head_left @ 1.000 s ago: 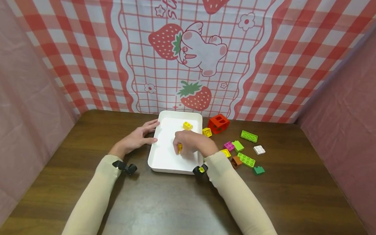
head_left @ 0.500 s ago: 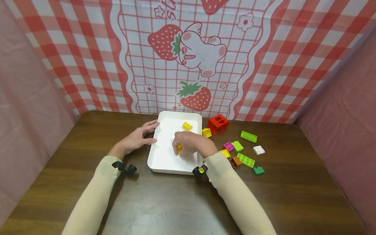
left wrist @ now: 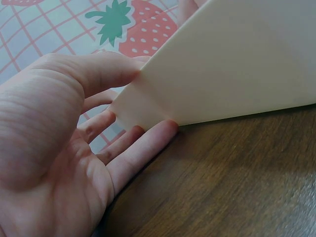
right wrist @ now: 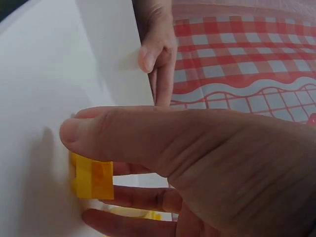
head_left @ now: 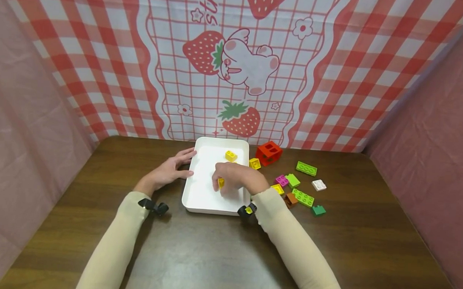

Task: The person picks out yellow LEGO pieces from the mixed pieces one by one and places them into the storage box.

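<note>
1. While the table (head_left: 193, 253) is bearing a white tray (head_left: 199, 194), the work is looking barely begun to me.
2. The left hand (head_left: 168, 168) is pressing the tray's outer wall, fingers spread; the right hand (head_left: 235, 176) is pinching narrowly inside.
3. A red block (head_left: 269, 152) and several loose bricks (head_left: 303, 197) are lying outside, seemingly left.
4. One yellow brick (head_left: 231, 156) is lying inside, seemingly done; the pinched brick (right wrist: 95, 180), also yellow, is sitting between thumb and fingers.

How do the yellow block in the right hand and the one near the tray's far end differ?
The held block is pinched in the right hand; the far block sits loose in the tray. In the head view, the held block is mostly hidden; the far block shows its studded top. The held block is nearer the tray's middle than the far block. Both are yellow.
</note>
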### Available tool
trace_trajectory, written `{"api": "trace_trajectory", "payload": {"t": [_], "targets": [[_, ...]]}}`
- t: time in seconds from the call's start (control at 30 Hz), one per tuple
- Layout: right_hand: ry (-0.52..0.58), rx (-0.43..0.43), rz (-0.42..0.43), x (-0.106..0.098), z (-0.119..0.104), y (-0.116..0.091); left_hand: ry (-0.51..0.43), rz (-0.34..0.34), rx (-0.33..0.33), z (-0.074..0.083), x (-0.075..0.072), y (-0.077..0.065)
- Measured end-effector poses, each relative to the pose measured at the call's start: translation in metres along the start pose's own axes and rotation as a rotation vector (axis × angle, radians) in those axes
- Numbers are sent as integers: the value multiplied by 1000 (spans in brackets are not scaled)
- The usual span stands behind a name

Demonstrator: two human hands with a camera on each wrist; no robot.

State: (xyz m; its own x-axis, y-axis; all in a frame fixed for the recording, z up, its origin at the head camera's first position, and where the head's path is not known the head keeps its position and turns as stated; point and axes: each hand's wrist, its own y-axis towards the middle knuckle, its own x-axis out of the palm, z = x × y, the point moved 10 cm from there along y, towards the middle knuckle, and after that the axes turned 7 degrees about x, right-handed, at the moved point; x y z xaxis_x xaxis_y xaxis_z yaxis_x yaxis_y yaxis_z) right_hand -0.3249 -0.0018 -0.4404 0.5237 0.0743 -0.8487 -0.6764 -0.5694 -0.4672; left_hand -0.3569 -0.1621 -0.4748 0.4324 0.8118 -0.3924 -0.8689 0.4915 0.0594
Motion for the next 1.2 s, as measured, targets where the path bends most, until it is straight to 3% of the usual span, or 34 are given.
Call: {"api": "trace_trajectory", "payload": {"t": [0.47, 0.87, 1.2], "targets": [[-17, 15, -8, 0, -4, -4, -6, -4, 19, 1, 0, 0], [-27, -51, -6, -6, -11, -8, -3, -2, 24, 1, 0, 1], [7, -15, -8, -11, -10, -10, 2, -4, 22, 0, 0, 1]]}}
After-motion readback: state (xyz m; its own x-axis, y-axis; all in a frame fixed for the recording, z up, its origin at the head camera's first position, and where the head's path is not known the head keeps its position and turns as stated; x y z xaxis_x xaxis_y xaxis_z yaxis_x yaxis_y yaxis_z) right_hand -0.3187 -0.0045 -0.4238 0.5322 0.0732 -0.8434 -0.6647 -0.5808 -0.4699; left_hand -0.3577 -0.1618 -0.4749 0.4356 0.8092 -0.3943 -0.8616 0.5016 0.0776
